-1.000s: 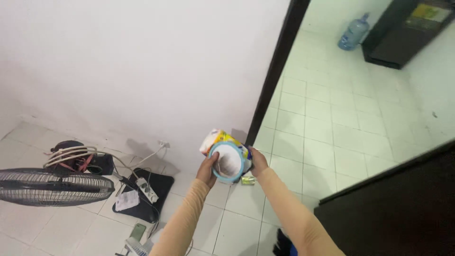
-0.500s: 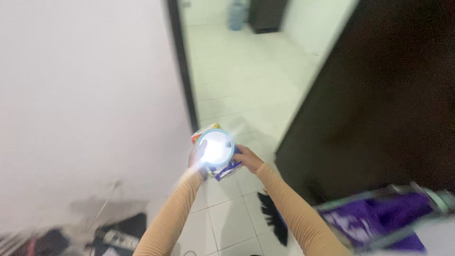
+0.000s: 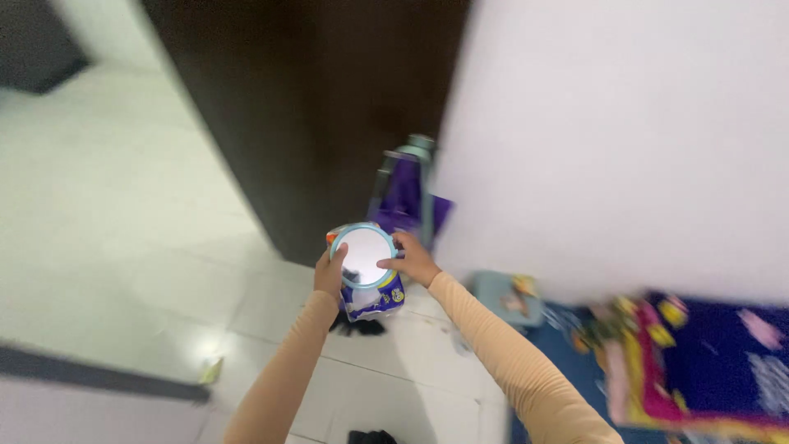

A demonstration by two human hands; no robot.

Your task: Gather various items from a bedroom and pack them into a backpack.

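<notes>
Both my hands hold a small round mirror [image 3: 362, 255] with a light blue rim, face up, together with a colourful blue and yellow packet [image 3: 375, 299] under it. My left hand [image 3: 330, 274] grips the left edge of the mirror. On the right edge sits my right hand [image 3: 413, 259], thumb lying over the rim. Both arms wear peach-coloured long sleeves. The picture is blurred by motion.
A dark brown door [image 3: 320, 107] stands ahead, a white wall [image 3: 625, 140] to the right. A purple cloth hangs on a metal rack [image 3: 407, 193]. A blue patterned mat [image 3: 699, 362] lies at the right. Dark bits of cloth [image 3: 358, 327] lie on the white tiled floor [image 3: 123, 222].
The view has swung to the right, away from the fan and doorway towards the dark door and the mat. My hands keep the mirror and packet in front of me.
</notes>
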